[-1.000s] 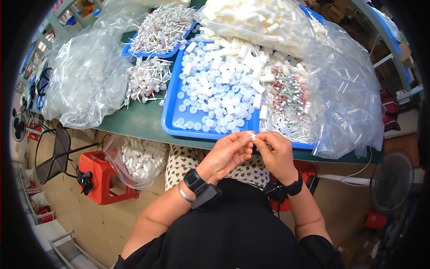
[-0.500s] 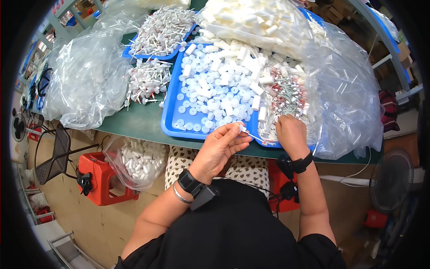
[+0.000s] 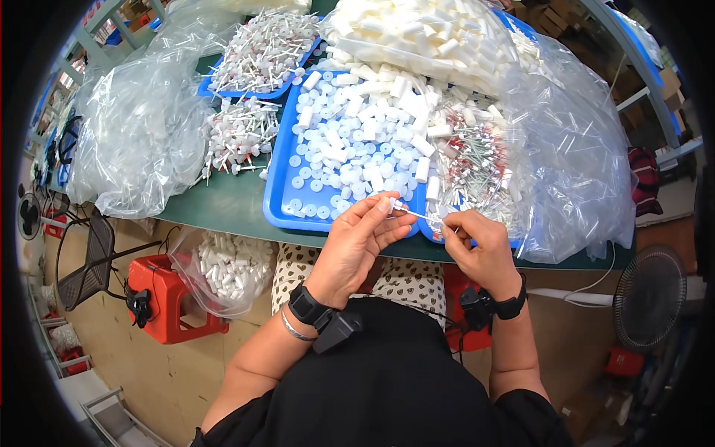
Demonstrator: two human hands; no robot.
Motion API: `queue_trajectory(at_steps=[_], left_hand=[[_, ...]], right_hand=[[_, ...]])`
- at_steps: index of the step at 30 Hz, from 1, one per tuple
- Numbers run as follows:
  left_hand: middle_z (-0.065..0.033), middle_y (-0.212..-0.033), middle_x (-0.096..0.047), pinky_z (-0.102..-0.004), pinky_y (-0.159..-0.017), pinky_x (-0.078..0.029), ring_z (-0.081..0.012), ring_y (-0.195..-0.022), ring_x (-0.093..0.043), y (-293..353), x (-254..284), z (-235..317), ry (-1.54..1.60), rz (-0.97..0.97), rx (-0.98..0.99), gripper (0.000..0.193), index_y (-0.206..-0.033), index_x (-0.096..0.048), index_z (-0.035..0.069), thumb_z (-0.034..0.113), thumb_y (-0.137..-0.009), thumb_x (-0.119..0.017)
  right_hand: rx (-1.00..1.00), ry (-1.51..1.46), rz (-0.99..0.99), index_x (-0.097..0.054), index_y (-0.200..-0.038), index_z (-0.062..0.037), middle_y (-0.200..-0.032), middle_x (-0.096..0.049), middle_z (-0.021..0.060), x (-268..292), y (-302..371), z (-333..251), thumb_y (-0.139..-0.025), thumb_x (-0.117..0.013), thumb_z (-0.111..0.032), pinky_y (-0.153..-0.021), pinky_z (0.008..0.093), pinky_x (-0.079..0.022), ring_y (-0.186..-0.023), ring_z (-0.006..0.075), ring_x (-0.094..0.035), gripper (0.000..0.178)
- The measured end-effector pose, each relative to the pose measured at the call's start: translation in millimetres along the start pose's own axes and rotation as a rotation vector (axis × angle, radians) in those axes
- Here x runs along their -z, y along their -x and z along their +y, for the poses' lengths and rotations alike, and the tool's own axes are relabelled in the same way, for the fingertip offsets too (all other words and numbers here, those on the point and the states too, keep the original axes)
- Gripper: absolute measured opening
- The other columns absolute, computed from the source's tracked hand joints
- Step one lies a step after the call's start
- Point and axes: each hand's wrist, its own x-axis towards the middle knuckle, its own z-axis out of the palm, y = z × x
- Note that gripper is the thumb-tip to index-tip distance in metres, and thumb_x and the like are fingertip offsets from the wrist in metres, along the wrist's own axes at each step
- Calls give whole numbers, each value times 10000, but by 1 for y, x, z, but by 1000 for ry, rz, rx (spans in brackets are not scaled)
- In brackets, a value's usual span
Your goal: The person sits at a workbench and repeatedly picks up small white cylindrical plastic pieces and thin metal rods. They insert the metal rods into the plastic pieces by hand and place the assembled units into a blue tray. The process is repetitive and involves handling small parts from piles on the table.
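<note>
My left hand [image 3: 357, 238] pinches a thin rod [image 3: 417, 214] with a small white piece at its near end, held just over the front rim of the blue tray [image 3: 277, 212]. At the rod's other end, the closed fingertips of my right hand [image 3: 480, 242] meet around something small and whitish that I cannot make out clearly. Translucent round discs [image 3: 316, 185] and white cylinders [image 3: 422, 170] lie in the tray beyond my left hand. Past my right hand is a heap of thin metal pins with red and white parts [image 3: 477, 153].
A clear bag of white cylinders [image 3: 424, 37] sits at the back. Crumpled plastic bags [image 3: 138, 138] flank the trays. Assembled white pieces [image 3: 261, 52] fill a smaller tray, with another pile [image 3: 242, 134] before it. Below stand a red stool [image 3: 167, 298] and a fan [image 3: 649, 298].
My right hand has come left and nearer from the pin heap, its fingertips now at the rod's end. The left hand has shifted slightly left and still pinches the rod.
</note>
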Motion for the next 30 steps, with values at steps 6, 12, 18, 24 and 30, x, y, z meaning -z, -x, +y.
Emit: queue_trajectory(at_steps=[6, 12, 18, 24, 30], left_hand=[[-124, -1119, -701, -333, -945, -592, -228, -1086, -712, 0, 4, -3, -31, 12, -12, 321, -1301, -608, -26, 184, -1057, -607], [-147, -1295, -669, -337, -1010, -553, -222, -1150, -677, 3, 3, -15, -203, -74, 8, 414, -1413, -556, -21, 191, -1060, -604], [-116, -1329, -658, -326, -1004, -534, -169, -1175, -643, 5, 8, -8, -371, -116, -20, 411, -1418, -569, 2, 190, -1056, -613], [-88, -1186, -688, -278, -903, -540, -156, -1098, -664, -32, 66, 95, -267, 92, -387, 313, -1258, -641, 17, 223, -1022, -666], [-147, -1296, -676, -251, -886, -530, -185, -1148, -669, -46, 74, 157, -363, 243, -501, 359, -1286, -574, 17, 244, -1023, -661]], right_hand=[[67, 30, 6, -679, -954, -11, -790, -654, 85, -3, -1, -5, -887, -728, -23, -522, 310, -469, -552, 186, -598, 84], [-313, -363, -111, -648, -1008, -4, -771, -655, 63, -20, 4, -9, -1046, -608, -149, -536, 269, -464, -575, 111, -586, 156], [-616, -763, -301, -659, -1123, 8, -811, -681, 48, -31, 3, -1, -1111, -499, -275, -581, 221, -495, -626, 77, -609, 326], [-174, 213, 26, -677, -1124, -25, -935, -717, 169, -10, -13, 36, -1011, -626, -197, -684, 447, -558, -754, 380, -696, 212], [-85, 643, 24, -655, -942, -48, -911, -646, 159, 0, -27, 83, -944, -661, -148, -687, 491, -552, -764, 400, -684, 100]])
